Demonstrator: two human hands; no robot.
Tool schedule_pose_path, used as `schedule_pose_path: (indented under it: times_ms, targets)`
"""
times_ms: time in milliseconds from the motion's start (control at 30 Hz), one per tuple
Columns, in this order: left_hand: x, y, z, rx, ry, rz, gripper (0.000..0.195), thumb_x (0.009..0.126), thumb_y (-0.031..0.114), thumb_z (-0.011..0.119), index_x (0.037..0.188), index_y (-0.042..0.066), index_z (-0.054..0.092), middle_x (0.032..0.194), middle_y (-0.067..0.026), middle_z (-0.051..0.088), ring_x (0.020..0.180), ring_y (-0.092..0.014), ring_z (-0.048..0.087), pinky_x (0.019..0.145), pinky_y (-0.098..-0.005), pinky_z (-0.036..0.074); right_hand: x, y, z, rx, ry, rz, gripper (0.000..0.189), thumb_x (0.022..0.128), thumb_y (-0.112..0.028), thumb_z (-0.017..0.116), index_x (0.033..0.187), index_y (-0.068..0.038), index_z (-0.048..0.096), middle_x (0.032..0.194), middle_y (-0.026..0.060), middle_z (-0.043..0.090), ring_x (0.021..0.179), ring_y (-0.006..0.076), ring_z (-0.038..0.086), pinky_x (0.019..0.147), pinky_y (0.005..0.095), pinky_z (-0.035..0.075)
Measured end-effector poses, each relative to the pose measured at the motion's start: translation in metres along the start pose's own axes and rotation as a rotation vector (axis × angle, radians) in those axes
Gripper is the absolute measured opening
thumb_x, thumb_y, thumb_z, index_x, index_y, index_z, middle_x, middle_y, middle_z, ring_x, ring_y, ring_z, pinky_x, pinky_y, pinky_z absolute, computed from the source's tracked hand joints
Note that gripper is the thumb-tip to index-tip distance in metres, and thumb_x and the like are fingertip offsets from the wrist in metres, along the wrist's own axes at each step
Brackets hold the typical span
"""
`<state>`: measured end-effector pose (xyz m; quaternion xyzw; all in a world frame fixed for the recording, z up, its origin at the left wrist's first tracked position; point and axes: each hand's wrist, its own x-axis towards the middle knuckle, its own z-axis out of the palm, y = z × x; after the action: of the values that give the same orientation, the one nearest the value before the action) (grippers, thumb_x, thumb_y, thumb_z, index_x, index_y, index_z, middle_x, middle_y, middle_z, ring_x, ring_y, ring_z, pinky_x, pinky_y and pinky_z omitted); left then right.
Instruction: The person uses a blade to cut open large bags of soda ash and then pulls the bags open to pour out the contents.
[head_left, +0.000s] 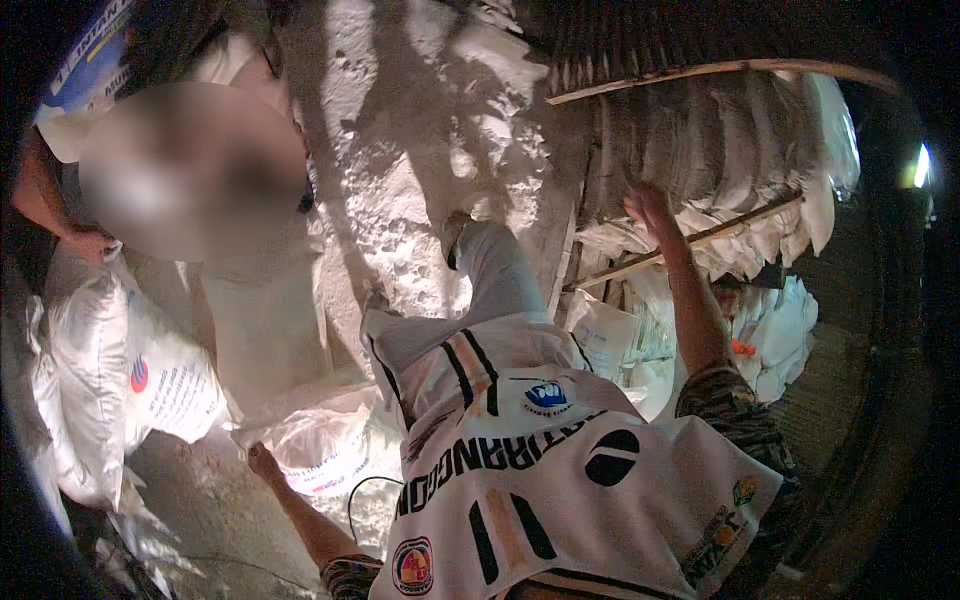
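Note:
My left hand (261, 456) is closed at the rim of an open white woven sack (330, 450), which bears printed writing. My right hand (649, 206) is raised in front of a row of stacked, folded sacks (697, 142); its fingers look bent, and whether they hold anything is unclear. Under this row runs a wooden strip (742, 221). Filled white sacks (86, 360) and a printed white sack (172, 390) lie at the left, near a co-worker's hand (90, 244).
A co-worker stands at the upper left. Pale, lumpy powder (382, 217) covers the ground around my feet. More white bags (772, 337) are stacked at the right, below the folded sacks. A thin dark cable (356, 491) curves beside my left forearm.

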<state>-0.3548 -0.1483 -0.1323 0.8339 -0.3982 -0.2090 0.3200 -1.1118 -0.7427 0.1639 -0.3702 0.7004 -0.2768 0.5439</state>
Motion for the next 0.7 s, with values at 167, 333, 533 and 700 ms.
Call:
schedule_pose_path:
  times_ms: [167, 333, 533, 700]
  targets:
    - [-0.140, 0.106, 0.072, -0.467, 0.040, -0.960, 0.013, 0.079, 0.019, 0.059, 0.080, 0.007, 0.056, 0.068, -0.0006, 0.052, 0.056, -0.011, 0.049, 0.045, -0.0228, 0.036, 0.060, -0.009, 0.113, -0.078, -0.402, -0.371, 0.022, 0.087, -0.020, 0.060, 0.099, -0.002, 0.055, 0.089, 0.0081, 0.062, 0.081, 0.0190, 0.063, 0.071, 0.0325, 0.054]
    - [-0.116, 0.199, 0.130, -0.617, 0.013, -1.061, 0.019, 0.082, 0.023, 0.061, 0.097, 0.011, 0.058, 0.079, -0.0008, 0.058, 0.065, -0.013, 0.058, 0.047, -0.0227, 0.039, 0.060, 0.026, 0.135, -0.437, -0.387, -0.063, 0.026, 0.089, -0.026, 0.057, 0.096, -0.001, 0.057, 0.084, 0.0069, 0.061, 0.071, 0.0156, 0.061, 0.064, 0.0315, 0.052]
    - [-0.009, 0.169, 0.137, 0.144, -0.482, 0.043, 0.021, 0.085, 0.023, 0.062, 0.098, 0.007, 0.061, 0.085, -0.0072, 0.065, 0.068, -0.017, 0.061, 0.056, -0.0310, 0.047, -0.001, 0.153, 0.051, -0.283, -0.041, 0.223, 0.032, 0.092, -0.033, 0.051, 0.090, -0.002, 0.057, 0.078, 0.0065, 0.059, 0.070, 0.0150, 0.059, 0.063, 0.0312, 0.050]
    - [0.094, 0.228, 0.166, 0.168, -0.428, -0.072, 0.023, 0.086, 0.022, 0.060, 0.097, 0.002, 0.063, 0.093, -0.0120, 0.066, 0.082, -0.020, 0.063, 0.072, -0.0352, 0.050, -0.105, 0.306, -0.063, -0.112, 0.238, 0.457, 0.018, 0.082, -0.021, 0.064, 0.081, -0.004, 0.058, 0.063, 0.0058, 0.057, 0.047, 0.0163, 0.054, 0.041, 0.0312, 0.043]
